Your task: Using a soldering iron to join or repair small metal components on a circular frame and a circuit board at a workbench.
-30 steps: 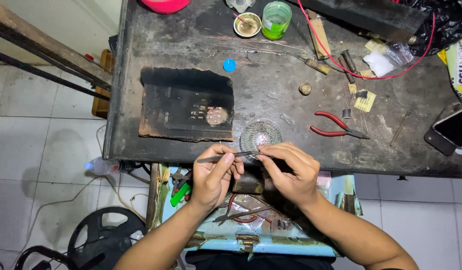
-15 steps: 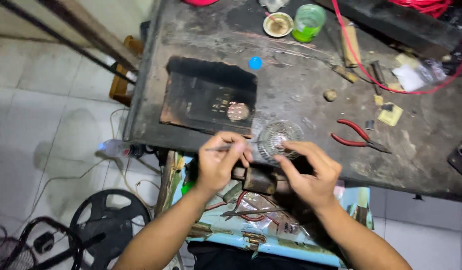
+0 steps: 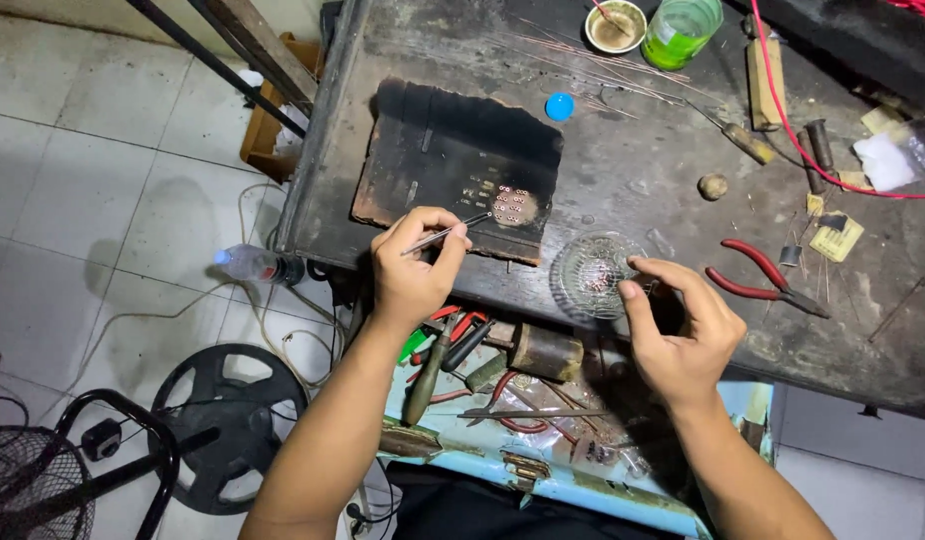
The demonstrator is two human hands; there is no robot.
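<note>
Nearest the camera, an open pale-blue toolbox [image 3: 543, 470] sits below the counter [image 3: 863, 330] edge, holding screwdrivers and pliers with red and green handles.

Landmark: scorched dark board [image 3: 453, 165] lying on the counter.

Left hand [image 3: 415, 268]: just below the board's near edge, fingers closed on thin metal tweezers [image 3: 445, 234]. The tweezer tips point toward a cluster of small pale ring-shaped pieces [image 3: 510, 203] set in rows at the board's near right corner. Whether the tips carry a piece is too small to tell.

Right hand [image 3: 683, 335]: right of the board, thumb and forefinger pinched at the rim of a small clear glass dish [image 3: 595, 274]; cannot tell if it holds anything between them. The dish stands on the counter just right of the board's near right corner and holds small dark bits.

Progress, judged: several rows of pieces already lie placed on the board; material remains in the dish, so the work looks partway through.

Farther right of the board: red-handled pliers [image 3: 768, 278]. Beyond the board: blue cap [image 3: 559, 106], thin copper rods [image 3: 583, 60], a small bowl [image 3: 616, 25], a green cup [image 3: 681, 30].
</note>
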